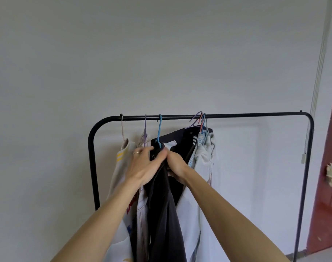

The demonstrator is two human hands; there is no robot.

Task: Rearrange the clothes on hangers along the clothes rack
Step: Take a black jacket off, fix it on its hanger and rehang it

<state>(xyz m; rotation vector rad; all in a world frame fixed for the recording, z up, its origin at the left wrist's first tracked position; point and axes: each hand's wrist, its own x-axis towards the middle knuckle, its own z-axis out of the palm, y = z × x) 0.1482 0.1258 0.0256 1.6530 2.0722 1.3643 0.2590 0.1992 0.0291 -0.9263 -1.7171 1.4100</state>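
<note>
A black clothes rack [237,116] stands against a pale wall, its top bar running left to right across the view. Both hands meet at the shoulder of a dark garment [163,205] that hangs long and straight down from a blue hanger [159,129], whose hook sits on the bar left of centre. The left hand [144,165], a ring on one finger, is closed on the dark cloth from the left; the right hand [175,165] pinches the same cloth from the right, thumbs nearly touching. Left of it hang a purple hanger [145,129] and a white hanger [122,127] with a cream garment [121,161]. To the right a bunch of hangers [200,120] crowds together, carrying pale clothes [205,157].
</note>
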